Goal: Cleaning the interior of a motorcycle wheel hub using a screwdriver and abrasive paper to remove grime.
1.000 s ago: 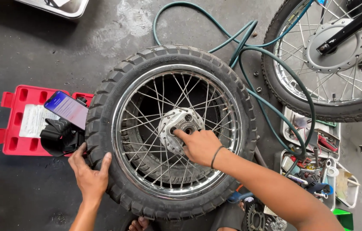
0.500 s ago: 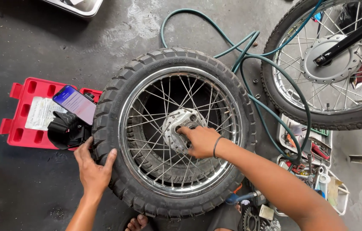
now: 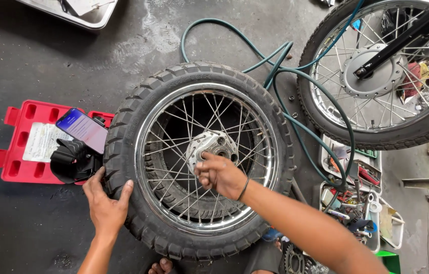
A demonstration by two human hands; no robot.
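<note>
A spoked motorcycle wheel with a knobby black tyre (image 3: 197,76) lies flat on the concrete floor, stacked on a second tyre seen through the spokes. My left hand (image 3: 106,202) grips the tyre's lower-left edge. My right hand (image 3: 219,172) rests on the silver hub (image 3: 213,142) at the centre, fingers closed around something at the hub; what they pinch is hidden.
A red plastic tool case (image 3: 19,144) with a phone (image 3: 82,130) and a black glove (image 3: 70,161) lies left of the wheel. A green hose (image 3: 280,61) loops to the right. A motorcycle's mounted wheel (image 3: 382,76) stands upper right, tool trays (image 3: 356,203) below it, a metal tray (image 3: 80,11) top left.
The view has shifted slightly, so the wheel sits a little further right and lower. Both hands stay on the tyre and the hub, and my right hand's fingers shifted slightly at the hub.
</note>
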